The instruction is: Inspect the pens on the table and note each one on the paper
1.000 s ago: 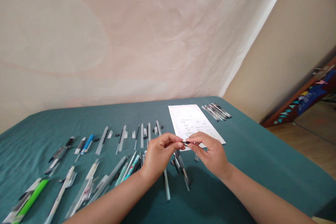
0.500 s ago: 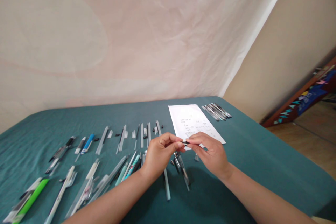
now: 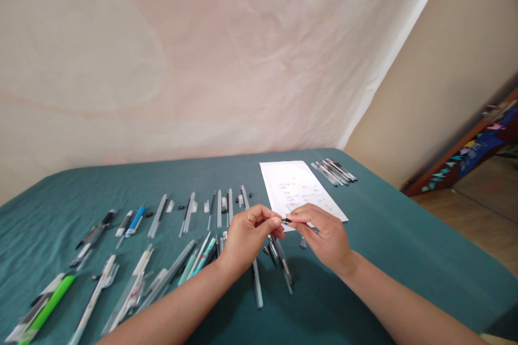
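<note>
Lower left: a green pen (image 3: 48, 307) and other whole pens lay loose on the teal tablecloth (image 3: 404, 237).
Middle row: clear barrels and caps (image 3: 218, 207) sat apart in a line, so some pens were in pieces.
Left hand (image 3: 246, 237): thumb and forefinger were pinched tight on one end of a thin dark pen part (image 3: 288, 220), held up at mid frame.
Right hand (image 3: 324, 237): fingertips were closed on its other end.
Below the hands: a small heap of pens (image 3: 279, 264).
Right: a handwritten sheet (image 3: 295, 183), then a tidy bundle of pens (image 3: 334, 171) beside it.
Progress: roughly midway I'd guess, with plenty left loose.
</note>
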A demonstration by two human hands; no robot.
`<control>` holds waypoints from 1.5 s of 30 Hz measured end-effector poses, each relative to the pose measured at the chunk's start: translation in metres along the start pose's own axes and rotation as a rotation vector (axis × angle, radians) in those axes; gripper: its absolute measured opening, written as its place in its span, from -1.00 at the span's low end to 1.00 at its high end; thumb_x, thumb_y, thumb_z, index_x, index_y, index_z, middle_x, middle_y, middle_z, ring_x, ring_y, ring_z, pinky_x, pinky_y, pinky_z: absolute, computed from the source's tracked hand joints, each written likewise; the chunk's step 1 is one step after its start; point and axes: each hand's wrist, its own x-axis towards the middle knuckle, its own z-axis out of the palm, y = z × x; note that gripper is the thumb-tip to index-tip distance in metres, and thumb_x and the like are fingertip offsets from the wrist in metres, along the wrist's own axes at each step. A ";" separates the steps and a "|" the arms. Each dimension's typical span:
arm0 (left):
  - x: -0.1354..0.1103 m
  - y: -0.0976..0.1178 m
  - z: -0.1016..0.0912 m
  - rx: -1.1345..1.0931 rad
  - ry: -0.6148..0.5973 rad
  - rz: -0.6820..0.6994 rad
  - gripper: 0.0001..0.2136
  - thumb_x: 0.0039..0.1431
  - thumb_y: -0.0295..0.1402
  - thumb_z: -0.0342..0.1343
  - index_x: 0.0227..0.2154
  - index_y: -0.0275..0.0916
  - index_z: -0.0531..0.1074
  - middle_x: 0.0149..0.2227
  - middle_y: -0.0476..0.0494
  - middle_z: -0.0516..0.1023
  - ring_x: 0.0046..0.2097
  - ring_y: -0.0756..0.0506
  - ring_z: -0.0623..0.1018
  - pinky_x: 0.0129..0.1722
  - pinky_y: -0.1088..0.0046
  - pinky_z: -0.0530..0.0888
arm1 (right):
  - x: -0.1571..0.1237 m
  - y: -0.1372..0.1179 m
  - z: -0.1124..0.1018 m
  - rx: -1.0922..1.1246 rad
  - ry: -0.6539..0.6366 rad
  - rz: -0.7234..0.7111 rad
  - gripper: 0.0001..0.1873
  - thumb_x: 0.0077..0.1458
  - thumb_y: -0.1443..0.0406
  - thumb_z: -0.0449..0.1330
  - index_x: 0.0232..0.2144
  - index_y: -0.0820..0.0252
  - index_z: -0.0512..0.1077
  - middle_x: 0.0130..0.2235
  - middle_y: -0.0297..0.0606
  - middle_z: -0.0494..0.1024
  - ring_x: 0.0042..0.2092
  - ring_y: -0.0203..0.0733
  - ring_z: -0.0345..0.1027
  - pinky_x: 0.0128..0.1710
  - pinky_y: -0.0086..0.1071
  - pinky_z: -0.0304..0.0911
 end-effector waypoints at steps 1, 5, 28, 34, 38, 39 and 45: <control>0.000 0.000 0.000 0.007 -0.003 0.002 -0.85 0.06 -0.32 0.18 -0.46 -0.32 0.40 -0.52 -0.10 0.56 -0.45 -0.08 0.56 -0.38 0.43 0.45 | 0.000 0.000 0.000 0.001 0.000 -0.003 -0.82 0.14 0.39 0.14 -0.22 0.11 0.49 -0.31 -0.24 0.55 -0.23 -0.19 0.44 -0.23 -0.31 0.37; 0.000 0.002 0.000 0.022 -0.015 0.012 -0.84 0.08 -0.31 0.16 -0.46 -0.32 0.39 -0.53 -0.09 0.54 -0.46 -0.08 0.55 -0.40 0.43 0.44 | 0.000 -0.001 0.000 0.008 -0.007 -0.020 -0.81 0.14 0.41 0.14 -0.22 0.11 0.49 -0.31 -0.24 0.55 -0.24 -0.20 0.44 -0.24 -0.31 0.36; -0.001 -0.005 -0.004 0.120 -0.095 0.066 -0.71 0.15 -0.14 0.09 -0.50 -0.28 0.33 -0.60 0.02 0.40 -0.57 0.02 0.42 -0.51 0.54 0.33 | -0.001 -0.002 0.001 0.043 0.002 0.027 -0.85 0.14 0.34 0.16 -0.24 0.10 0.50 -0.32 -0.25 0.56 -0.26 -0.19 0.45 -0.24 -0.31 0.38; -0.001 -0.006 -0.003 0.126 -0.100 0.049 -0.69 0.18 -0.13 0.05 -0.52 -0.28 0.31 -0.62 0.06 0.32 -0.59 0.05 0.34 -0.56 0.57 0.28 | -0.001 -0.001 0.002 0.047 -0.008 0.023 -0.84 0.13 0.38 0.16 -0.24 0.10 0.50 -0.31 -0.25 0.56 -0.24 -0.20 0.44 -0.23 -0.31 0.37; -0.002 -0.006 -0.003 0.159 -0.098 0.048 -0.67 0.20 -0.13 0.01 -0.54 -0.27 0.29 -0.63 0.08 0.29 -0.60 0.07 0.30 -0.56 0.57 0.25 | -0.002 -0.001 0.002 0.052 -0.014 0.016 -0.84 0.14 0.38 0.16 -0.24 0.11 0.50 -0.31 -0.24 0.56 -0.24 -0.20 0.44 -0.24 -0.31 0.37; -0.002 -0.006 -0.003 0.161 -0.096 0.045 -0.66 0.20 -0.12 0.01 -0.55 -0.27 0.28 -0.64 0.08 0.28 -0.61 0.07 0.29 -0.56 0.58 0.25 | -0.002 -0.001 0.002 0.052 -0.016 0.018 -0.84 0.14 0.37 0.15 -0.23 0.11 0.50 -0.31 -0.24 0.56 -0.24 -0.20 0.44 -0.24 -0.31 0.37; -0.003 0.000 -0.001 0.196 -0.077 0.019 -0.63 0.19 -0.11 0.00 -0.61 -0.25 0.25 -0.69 0.10 0.24 -0.64 0.07 0.25 -0.60 0.59 0.22 | -0.002 0.000 0.003 0.058 -0.022 0.006 -0.83 0.13 0.39 0.15 -0.24 0.10 0.50 -0.31 -0.25 0.55 -0.25 -0.20 0.44 -0.25 -0.32 0.37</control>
